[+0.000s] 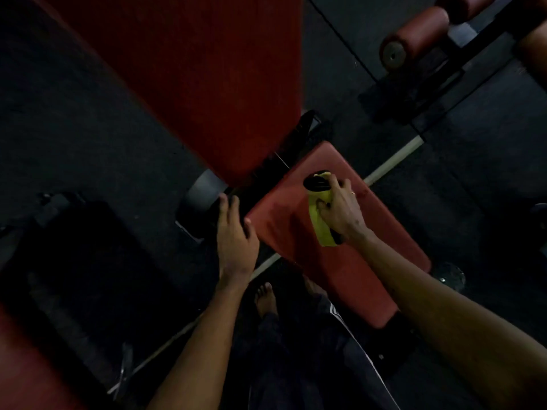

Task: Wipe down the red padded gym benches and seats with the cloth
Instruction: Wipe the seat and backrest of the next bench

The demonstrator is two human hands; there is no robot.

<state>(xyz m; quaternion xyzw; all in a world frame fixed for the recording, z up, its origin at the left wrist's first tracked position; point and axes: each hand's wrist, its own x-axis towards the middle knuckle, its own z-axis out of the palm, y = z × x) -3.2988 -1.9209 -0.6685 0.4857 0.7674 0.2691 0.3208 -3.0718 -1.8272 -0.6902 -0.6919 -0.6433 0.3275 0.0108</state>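
A red padded seat (349,261) lies in the middle of the dim head view, with the long red back pad (207,84) rising beyond it. My right hand (340,208) grips a yellow cloth (321,226) together with a dark bottle-like object (316,182) over the far part of the seat. My left hand (235,232) rests with straight fingers against the seat's left edge, holding nothing.
Red roller pads (414,37) on a black frame stand at the top right. Another red pad (26,359) shows at the bottom left beside a black machine part (74,247). The floor is dark mat with a pale strip (393,161). My bare foot (266,300) is below the seat.
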